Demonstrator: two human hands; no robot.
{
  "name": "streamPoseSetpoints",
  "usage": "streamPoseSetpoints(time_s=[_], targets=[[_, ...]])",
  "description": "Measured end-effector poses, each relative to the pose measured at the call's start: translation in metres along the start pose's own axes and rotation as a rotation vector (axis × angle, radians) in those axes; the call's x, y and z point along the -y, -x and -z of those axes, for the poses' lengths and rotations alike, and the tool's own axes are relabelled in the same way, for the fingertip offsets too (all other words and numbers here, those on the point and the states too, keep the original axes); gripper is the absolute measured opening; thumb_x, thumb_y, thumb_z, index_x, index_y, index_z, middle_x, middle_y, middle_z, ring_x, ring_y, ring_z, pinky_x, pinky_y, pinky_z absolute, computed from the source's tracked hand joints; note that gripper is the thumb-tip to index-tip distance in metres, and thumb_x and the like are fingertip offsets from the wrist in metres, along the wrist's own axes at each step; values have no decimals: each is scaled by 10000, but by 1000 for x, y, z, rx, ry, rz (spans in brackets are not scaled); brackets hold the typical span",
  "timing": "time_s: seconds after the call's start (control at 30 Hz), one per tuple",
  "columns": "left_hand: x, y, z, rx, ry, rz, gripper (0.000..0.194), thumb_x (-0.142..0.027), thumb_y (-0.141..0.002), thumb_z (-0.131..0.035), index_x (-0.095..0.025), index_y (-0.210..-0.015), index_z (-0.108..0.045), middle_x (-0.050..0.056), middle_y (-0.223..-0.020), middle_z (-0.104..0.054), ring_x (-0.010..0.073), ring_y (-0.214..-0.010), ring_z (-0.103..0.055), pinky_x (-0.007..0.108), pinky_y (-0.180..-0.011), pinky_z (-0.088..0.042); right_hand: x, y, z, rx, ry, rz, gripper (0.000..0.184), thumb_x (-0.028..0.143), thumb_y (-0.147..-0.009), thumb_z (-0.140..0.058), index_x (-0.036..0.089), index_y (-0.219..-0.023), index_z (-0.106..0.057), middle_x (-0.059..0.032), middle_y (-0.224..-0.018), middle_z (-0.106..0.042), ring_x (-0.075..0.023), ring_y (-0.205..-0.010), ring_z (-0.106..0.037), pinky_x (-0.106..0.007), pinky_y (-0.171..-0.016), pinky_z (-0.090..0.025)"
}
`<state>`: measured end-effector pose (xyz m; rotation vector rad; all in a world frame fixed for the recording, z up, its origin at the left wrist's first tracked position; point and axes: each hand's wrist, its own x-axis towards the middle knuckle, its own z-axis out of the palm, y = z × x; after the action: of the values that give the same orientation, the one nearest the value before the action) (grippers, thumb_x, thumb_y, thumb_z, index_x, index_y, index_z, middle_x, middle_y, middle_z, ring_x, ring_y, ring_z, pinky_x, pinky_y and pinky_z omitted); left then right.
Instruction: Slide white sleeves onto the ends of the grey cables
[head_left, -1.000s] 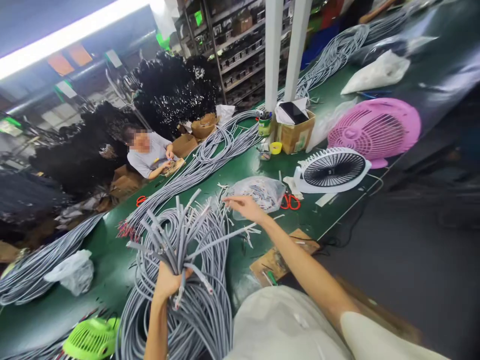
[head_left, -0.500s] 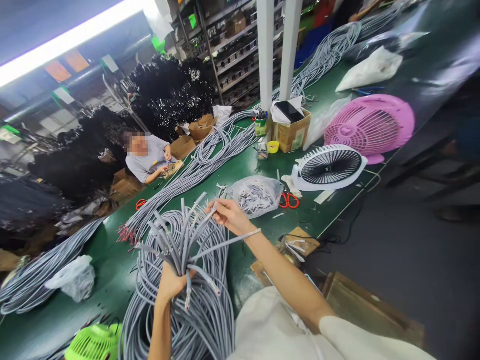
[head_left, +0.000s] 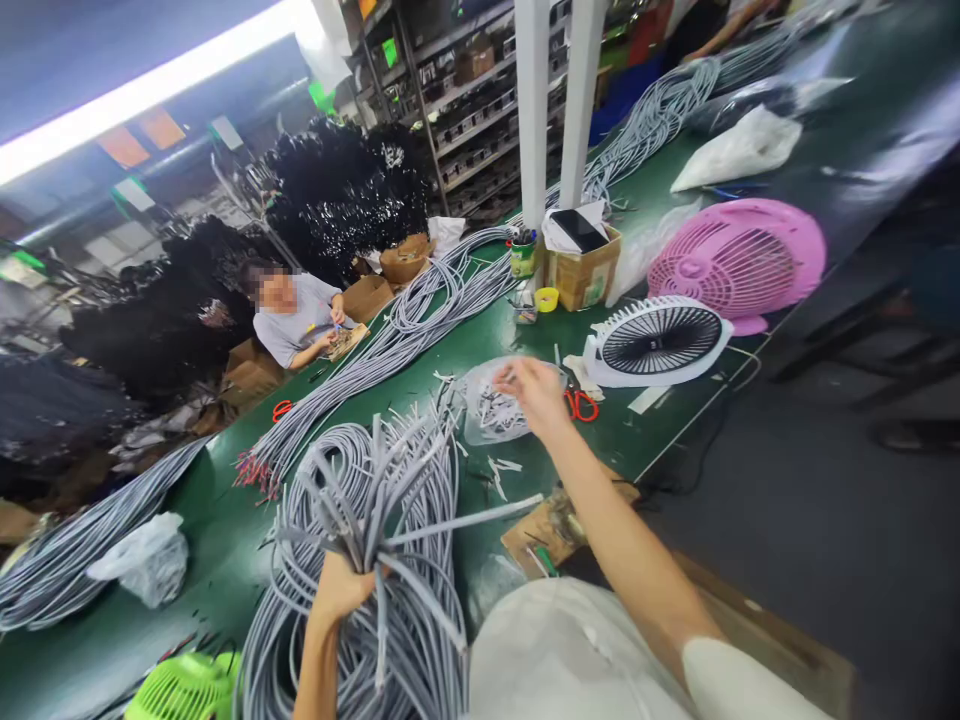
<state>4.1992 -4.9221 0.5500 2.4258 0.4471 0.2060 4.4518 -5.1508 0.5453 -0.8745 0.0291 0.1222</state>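
Observation:
My left hand (head_left: pixel 343 585) is closed around a bundle of grey cables (head_left: pixel 367 520) near their cut ends, which fan out above and beside the fist. The rest of these cables lies in a large coil (head_left: pixel 420 650) under and around that hand. My right hand (head_left: pixel 534 395) is over a clear plastic bag (head_left: pixel 480 425) filled with small white and grey pieces. Its fingers are bent together at the tips, slightly blurred; anything between them is too small to make out. Red-handled scissors (head_left: pixel 581 405) lie just right of the bag.
Several loose white strips (head_left: pixel 499 478) and a wooden board (head_left: pixel 536 535) lie near my right forearm. Further right stand a white fan (head_left: pixel 660 340) and a pink fan (head_left: pixel 739 255). Long cable bundles (head_left: pixel 397 340) cross the green table. A co-worker (head_left: pixel 296 320) sits opposite.
My right hand has left the cable ends and moved right, over the plastic bag. My left hand keeps its hold on the bundle, whose ends have shifted slightly.

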Motion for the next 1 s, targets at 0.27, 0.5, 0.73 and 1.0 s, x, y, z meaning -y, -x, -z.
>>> streamPoseSetpoints(time_s=[0.27,0.5,0.73,1.0], targets=[[2,-11,-7,31,-16,-19,219,-260,-503,-657,-174,-703,-625,-14,-571,-571,193,-595,-567,387,-693,-521,-30,46,-51,991,41,-362,220,317,-678,-651,114,-757,-624,84,-488,-338,-40,-463,-274,-187,-438,-228],[7,-8,-9,43,17,0,204,-248,-502,-672,-171,-682,-616,-7,-606,-590,203,-647,-587,398,-733,-519,-27,35,-66,1197,139,-417,263,327,-552,-732,109,-622,-601,54,-473,-445,-39,-439,-334,-189,-401,-207],[-11,-16,-11,31,43,-29,204,-318,-509,-626,-166,-626,-554,3,-605,-579,184,-613,-557,336,-648,-510,-26,57,-73,751,42,-141,160,256,-508,-694,135,-591,-632,19,-514,-525,-57,-456,-375,-200,-423,-215],[-31,-24,-24,101,45,-9,230,-319,-559,-537,-198,-501,-350,-41,-471,-352,93,-481,-317,232,-475,-318,-57,72,-83,173,-159,-127,195,316,-476,-658,185,-567,-546,31,-527,-503,-53,-429,-306,-204,-400,-211]])
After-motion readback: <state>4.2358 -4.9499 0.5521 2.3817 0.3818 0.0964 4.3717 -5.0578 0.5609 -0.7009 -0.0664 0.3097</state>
